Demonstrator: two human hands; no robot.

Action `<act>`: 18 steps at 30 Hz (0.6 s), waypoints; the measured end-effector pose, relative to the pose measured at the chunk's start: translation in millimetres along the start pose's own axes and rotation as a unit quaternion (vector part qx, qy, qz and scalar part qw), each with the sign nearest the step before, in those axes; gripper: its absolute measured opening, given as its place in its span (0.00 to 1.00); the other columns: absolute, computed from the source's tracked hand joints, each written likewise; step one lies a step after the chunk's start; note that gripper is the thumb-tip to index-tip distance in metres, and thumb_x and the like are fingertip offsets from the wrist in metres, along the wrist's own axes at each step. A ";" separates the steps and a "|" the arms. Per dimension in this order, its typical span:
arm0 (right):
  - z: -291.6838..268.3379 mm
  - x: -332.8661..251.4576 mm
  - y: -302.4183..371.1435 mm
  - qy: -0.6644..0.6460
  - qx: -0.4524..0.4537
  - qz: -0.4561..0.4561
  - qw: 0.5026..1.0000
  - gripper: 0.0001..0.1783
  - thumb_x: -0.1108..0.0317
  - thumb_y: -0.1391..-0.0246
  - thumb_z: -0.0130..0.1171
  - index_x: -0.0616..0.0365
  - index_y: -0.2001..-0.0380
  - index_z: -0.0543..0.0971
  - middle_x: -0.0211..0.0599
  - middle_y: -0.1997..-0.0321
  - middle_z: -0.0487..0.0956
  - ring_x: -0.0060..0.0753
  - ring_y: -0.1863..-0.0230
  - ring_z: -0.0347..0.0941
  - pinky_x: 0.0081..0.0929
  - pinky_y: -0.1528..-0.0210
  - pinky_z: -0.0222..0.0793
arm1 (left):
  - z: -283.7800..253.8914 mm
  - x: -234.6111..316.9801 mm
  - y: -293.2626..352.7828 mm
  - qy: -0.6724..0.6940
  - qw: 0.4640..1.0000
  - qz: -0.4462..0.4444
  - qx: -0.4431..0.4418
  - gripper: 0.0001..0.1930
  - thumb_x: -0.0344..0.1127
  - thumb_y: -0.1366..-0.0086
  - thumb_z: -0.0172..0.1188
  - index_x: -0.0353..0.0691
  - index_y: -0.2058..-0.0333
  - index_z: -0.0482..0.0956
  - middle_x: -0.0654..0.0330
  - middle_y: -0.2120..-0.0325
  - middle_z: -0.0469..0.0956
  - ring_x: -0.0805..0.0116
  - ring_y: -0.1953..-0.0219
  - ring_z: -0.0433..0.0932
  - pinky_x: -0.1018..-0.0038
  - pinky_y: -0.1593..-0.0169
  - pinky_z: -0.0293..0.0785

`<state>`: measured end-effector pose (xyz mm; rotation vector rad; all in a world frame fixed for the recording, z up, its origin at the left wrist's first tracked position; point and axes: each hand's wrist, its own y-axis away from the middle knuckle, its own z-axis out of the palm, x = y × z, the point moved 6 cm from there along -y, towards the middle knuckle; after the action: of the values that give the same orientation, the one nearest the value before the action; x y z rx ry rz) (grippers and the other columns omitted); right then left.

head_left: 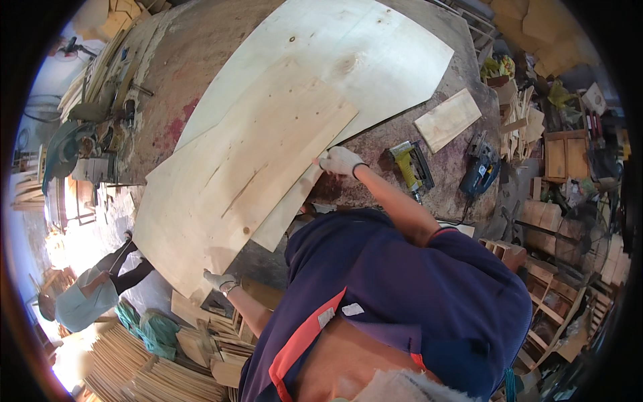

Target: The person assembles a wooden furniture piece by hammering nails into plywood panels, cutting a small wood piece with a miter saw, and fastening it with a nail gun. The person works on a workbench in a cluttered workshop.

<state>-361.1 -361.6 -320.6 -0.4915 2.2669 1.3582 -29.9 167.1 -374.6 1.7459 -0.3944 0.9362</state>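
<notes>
A long tan plywood sheet lies slantwise over a larger, paler plywood sheet, its near left end jutting past the table edge. At that near end my left hand, in a pale glove with bare fingertips, grips the sheet's edge. Farther along the same edge, my gloved right hand has its fingers closed at the sheet's rim; their undersides are hidden. A narrower plywood piece shows from beneath the tan sheet, between my hands.
Right of my right hand, a yellow-green nail gun, a blue power tool like a jigsaw and a short board lie on the stained table. Stacked wood strips stand lower left. Another person is beyond at the left.
</notes>
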 end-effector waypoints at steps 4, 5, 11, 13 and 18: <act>-28.0 41.0 45.7 -0.192 0.096 -0.039 0.976 0.31 0.41 0.38 0.61 0.64 0.72 0.85 0.43 0.74 0.86 0.38 0.73 0.85 0.37 0.62 0.80 | 62.3 40.1 81.3 -0.403 0.832 0.319 0.207 0.48 0.65 0.35 0.61 0.24 0.34 0.63 0.36 0.38 0.70 0.41 0.42 0.76 0.50 0.41 0.74; -39.3 57.2 53.9 -0.189 0.133 -0.014 0.973 0.29 0.43 0.38 0.61 0.63 0.69 0.86 0.44 0.73 0.86 0.41 0.69 0.85 0.40 0.58 0.79 | 97.8 37.0 106.0 -0.426 0.785 0.409 0.186 0.47 0.62 0.34 0.63 0.25 0.33 0.62 0.37 0.39 0.71 0.40 0.41 0.75 0.49 0.38 0.72; -102.7 207.4 108.4 -0.324 0.532 0.122 0.772 0.21 0.50 0.44 0.68 0.60 0.62 0.86 0.49 0.64 0.87 0.50 0.60 0.84 0.39 0.54 0.77 | 313.0 -74.9 265.8 -0.470 0.574 0.619 -0.259 0.45 0.56 0.36 0.69 0.49 0.25 0.60 0.46 0.27 0.60 0.48 0.25 0.57 0.55 0.30 0.65; -115.1 262.3 123.5 -0.292 0.606 0.177 0.719 0.28 0.50 0.47 0.71 0.67 0.57 0.84 0.58 0.60 0.86 0.53 0.56 0.84 0.41 0.52 0.77 | 370.5 -112.3 325.0 -0.452 0.474 0.661 -0.367 0.43 0.58 0.36 0.68 0.54 0.26 0.63 0.45 0.26 0.59 0.49 0.23 0.52 0.54 0.26 0.57; -130.3 353.1 119.4 -0.306 0.551 0.267 0.729 0.42 0.39 0.53 0.71 0.75 0.54 0.82 0.67 0.57 0.84 0.60 0.52 0.83 0.48 0.49 0.76 | 487.3 -167.0 425.0 -0.485 0.368 0.712 -0.348 0.42 0.69 0.33 0.54 0.56 0.26 0.63 0.46 0.25 0.57 0.38 0.23 0.50 0.43 0.24 0.41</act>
<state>-742.8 -448.7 -372.1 0.9302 2.1654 0.0518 -222.4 -466.1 -285.6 0.4676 -2.9041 0.3291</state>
